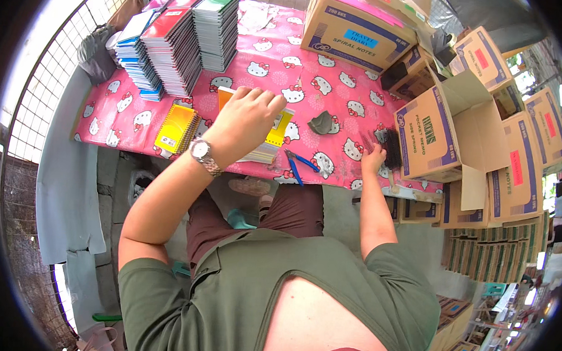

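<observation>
My left hand (246,120), a watch on its wrist, is curled over a small notebook with a yellow cover (279,129); its fingertips are hidden. An orange edge shows by the knuckles, and a stack of white pages (261,153) lies under the hand. My right hand (374,159) has its fingers closed at a bundle of dark spiral wires (392,149) beside an open carton; the thin piece in its fingertips is hard to make out. Blue-handled pliers (302,165) lie between the hands at the table's near edge.
Tall stacks of spiral notebooks (173,48) stand at the back left, with a yellow notebook stack (177,128) nearer. A dark crumpled piece (321,122) lies mid-table on the pink patterned cloth (261,65). Cardboard cartons (357,34) crowd the back and right, one open (430,129).
</observation>
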### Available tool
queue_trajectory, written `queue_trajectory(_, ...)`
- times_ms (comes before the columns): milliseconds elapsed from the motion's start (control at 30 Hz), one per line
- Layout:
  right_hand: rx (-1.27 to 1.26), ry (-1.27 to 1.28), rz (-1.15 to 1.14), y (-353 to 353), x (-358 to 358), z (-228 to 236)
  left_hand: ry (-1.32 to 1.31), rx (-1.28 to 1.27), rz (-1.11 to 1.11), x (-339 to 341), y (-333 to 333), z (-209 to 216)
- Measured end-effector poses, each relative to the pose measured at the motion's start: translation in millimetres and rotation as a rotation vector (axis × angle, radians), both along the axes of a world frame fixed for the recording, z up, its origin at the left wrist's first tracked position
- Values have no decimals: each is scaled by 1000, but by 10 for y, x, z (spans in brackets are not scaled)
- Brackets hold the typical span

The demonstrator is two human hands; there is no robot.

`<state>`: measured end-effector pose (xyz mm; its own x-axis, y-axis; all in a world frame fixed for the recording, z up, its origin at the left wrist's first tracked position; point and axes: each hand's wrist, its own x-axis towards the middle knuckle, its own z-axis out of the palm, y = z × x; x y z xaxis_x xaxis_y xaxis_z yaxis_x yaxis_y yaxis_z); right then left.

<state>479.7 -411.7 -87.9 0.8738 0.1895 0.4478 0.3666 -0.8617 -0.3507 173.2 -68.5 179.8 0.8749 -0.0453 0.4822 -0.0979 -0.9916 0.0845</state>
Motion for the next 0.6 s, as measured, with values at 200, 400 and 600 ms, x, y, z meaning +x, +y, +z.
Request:
queue_trajectory(200, -150, -126, 78, 17, -1, 453, -274, -152, 90, -8, -216, -74)
queue_trajectory(400, 5, -292, 286, 447, -47, 967, -332, -113, 150, 189, -248, -189)
queue_trajectory(600, 519, 205, 959, 1468, -1585, 2363, -245, -127, 123, 40, -211, -186)
